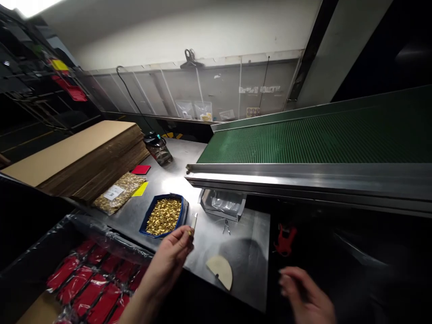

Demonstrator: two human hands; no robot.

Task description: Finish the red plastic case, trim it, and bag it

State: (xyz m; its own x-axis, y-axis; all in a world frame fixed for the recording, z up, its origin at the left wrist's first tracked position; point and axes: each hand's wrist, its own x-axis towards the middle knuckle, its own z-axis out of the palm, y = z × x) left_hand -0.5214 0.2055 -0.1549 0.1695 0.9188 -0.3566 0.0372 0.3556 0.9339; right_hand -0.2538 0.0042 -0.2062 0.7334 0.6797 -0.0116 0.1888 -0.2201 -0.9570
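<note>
My left hand (173, 249) is closed in a pinch, just right of a blue bin (143, 227) of small gold-coloured metal parts (164, 216). A thin, flat, silvery blade-like piece (195, 220) sticks up from its fingers, and a tiny gold-coloured bit shows at the fingertips. At the lower right, my right hand (305, 294) is off the table over a dark area, touching nothing I can see. Its fingers are bent and blurred, so I cannot tell whether they hold anything. A pale half-round disc (221, 270) lies on the metal table (249, 252) between the hands.
A green ribbed conveyor (270, 139) slopes up to the right. Beneath its edge sits a grey tray (205, 204) of clear bags. Cardboard sheets (77, 144), a bag of gold parts (128, 189) and a dark jug (160, 150) stand left. Red wrapped packs (91, 292) fill a lined box.
</note>
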